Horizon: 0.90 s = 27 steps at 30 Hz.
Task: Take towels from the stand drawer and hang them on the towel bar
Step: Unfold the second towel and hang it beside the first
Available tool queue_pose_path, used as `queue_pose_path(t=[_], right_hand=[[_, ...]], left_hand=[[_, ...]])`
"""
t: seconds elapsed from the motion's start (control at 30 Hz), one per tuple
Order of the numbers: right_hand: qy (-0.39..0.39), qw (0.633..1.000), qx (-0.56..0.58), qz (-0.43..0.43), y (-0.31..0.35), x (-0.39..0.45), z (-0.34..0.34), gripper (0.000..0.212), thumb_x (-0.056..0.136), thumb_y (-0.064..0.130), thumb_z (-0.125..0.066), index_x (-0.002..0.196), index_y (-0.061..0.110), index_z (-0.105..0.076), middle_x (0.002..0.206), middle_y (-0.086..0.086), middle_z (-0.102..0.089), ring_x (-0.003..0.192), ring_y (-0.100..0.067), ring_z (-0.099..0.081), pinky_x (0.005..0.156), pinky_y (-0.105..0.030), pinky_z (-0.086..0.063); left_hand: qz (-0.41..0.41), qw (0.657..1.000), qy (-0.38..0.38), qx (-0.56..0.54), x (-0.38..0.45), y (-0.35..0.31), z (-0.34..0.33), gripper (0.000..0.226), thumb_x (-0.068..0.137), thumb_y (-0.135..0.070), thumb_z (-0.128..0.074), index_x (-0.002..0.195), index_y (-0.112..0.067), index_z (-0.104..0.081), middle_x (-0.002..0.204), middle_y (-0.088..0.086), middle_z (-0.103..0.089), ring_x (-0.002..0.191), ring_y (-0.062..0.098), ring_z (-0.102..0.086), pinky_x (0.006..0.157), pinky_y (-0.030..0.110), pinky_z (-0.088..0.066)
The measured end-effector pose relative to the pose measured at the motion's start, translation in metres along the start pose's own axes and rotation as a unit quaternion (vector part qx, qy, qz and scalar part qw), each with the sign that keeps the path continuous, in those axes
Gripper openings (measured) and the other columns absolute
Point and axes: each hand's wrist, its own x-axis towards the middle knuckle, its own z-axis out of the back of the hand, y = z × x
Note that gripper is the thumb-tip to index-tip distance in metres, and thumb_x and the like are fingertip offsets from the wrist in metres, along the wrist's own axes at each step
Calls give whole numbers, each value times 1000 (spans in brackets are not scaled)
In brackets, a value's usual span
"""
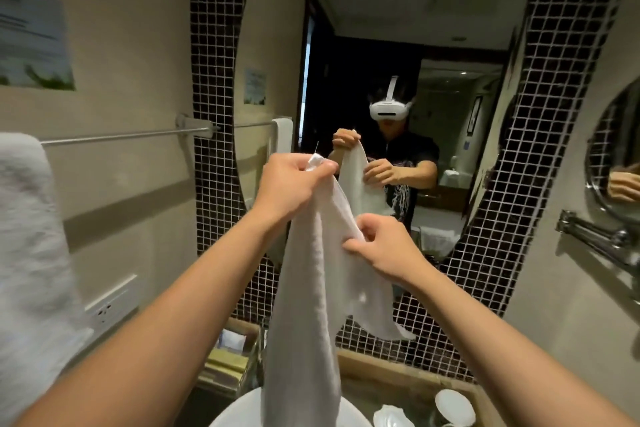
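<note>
A white towel (308,305) hangs in front of me over the basin. My left hand (292,184) grips its top corner, raised at mirror height. My right hand (384,246) pinches the towel's edge lower down and to the right. The chrome towel bar (128,136) runs along the left wall, left of my left hand. Another white towel (31,236) hangs over the bar at the far left. The stand drawer is out of view.
An oval mirror (381,28) on dark mosaic tile faces me and reflects a person with a headset. A white basin (239,409) lies below. A tray of toiletries (228,357) sits at lower left, white dishes (453,406) at lower right, a swing-arm mirror (613,166) on the right.
</note>
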Motion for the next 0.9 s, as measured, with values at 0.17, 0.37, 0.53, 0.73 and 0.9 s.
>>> queue_pose_path(t=[0.17,0.37,0.53,0.73,0.9], right_hand=[[112,993,-38,-18,-14,-15,-1,12,81,20,-79,92,22,-74,91,7,-73,83,-6,-67,71,-18,-51],[66,992,-89,-56,-35,-9,43,20,85,20,-73,66,22,-67,67,4,-67,62,-11,-60,52,-19,-43],[21,995,-72,-61,-40,11,74,23,84,17,-69,64,6,-70,62,-7,-64,61,-13,-52,56,-30,-37],[12,998,-21,-63,-44,32,74,27,90,10,-46,78,-2,-67,74,-8,-67,72,-28,-57,66,-36,-39],[-63,996,-32,-55,-34,30,76,14,89,22,-61,95,15,-71,96,3,-66,90,-19,-60,76,-39,-48]], left_hand=[[-23,998,-37,-51,3,-23,2,35,81,-42,-76,83,-8,-80,76,11,-72,68,16,-60,66,33,-49],[-13,992,-126,-28,17,-29,40,29,86,-32,-73,84,-4,-78,67,10,-67,60,9,-55,60,29,-47],[10,982,-163,90,16,-13,55,33,86,-35,-52,69,-13,-70,68,1,-67,67,21,-59,65,35,-47],[46,966,-119,225,16,-5,73,39,77,-37,-30,77,-7,-54,86,8,-58,85,29,-49,71,35,-31],[76,958,-157,226,10,18,90,16,83,-23,-45,70,-14,-45,69,2,-53,67,24,-45,56,34,-33]])
